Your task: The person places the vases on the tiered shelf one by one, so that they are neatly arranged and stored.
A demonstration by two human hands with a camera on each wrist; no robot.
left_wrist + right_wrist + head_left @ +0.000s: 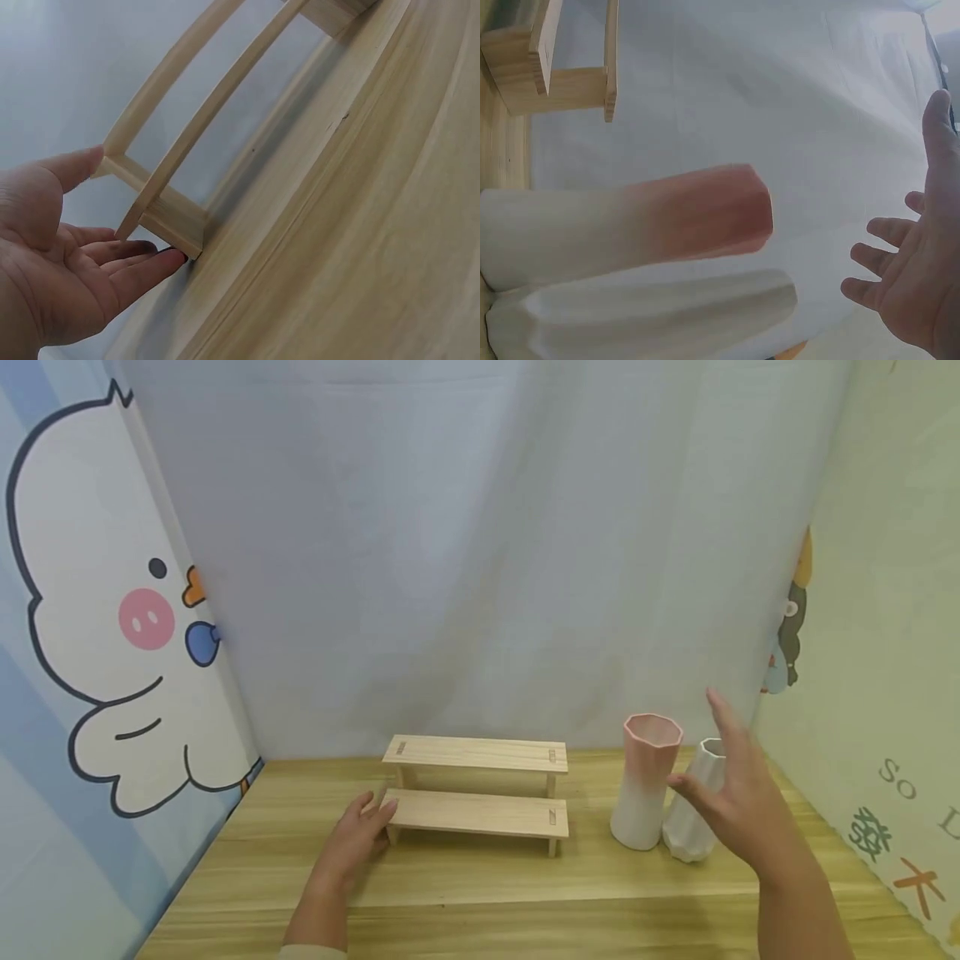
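Head view: grey cloth (465, 568) backs wooden table (540, 893), left grip (356, 835) and right grip (744, 810) (both spread).

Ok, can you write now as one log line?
left hand: at left end of two-tier pale wooden stand | right hand: open, empty | tall pink-and-white vase, ribbed white vase: standing side by side

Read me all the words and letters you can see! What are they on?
"SO": on the pale right-hand wall.
"發": same wall, in green.
Orange character below: can't tell which.
Letter and yellow mark at the edge: cut off, unreadable.
No readable writing on the pink-and-white vase, white vase or wooden stand.
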